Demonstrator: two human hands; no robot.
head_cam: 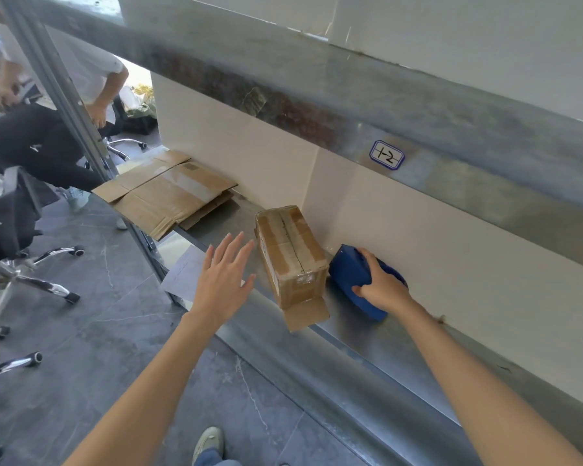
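Note:
A taped brown cardboard box [292,255] stands on the metal shelf [367,334], with one end flap hanging open over the shelf's front edge. My left hand [221,279] hovers with spread, straight fingers just left of the box and holds nothing. Right of the box, against the white wall, lies a blue tape dispenser [350,272]. My right hand [382,284] grips it from above, fingers and thumb curled round its body.
Flattened cardboard boxes [165,191] lie at the far left end of the shelf. An upper shelf beam carries a label reading 1-2 [387,155]. A person sits on an office chair [14,230] at the left. A sheet of paper [186,272] lies below the shelf.

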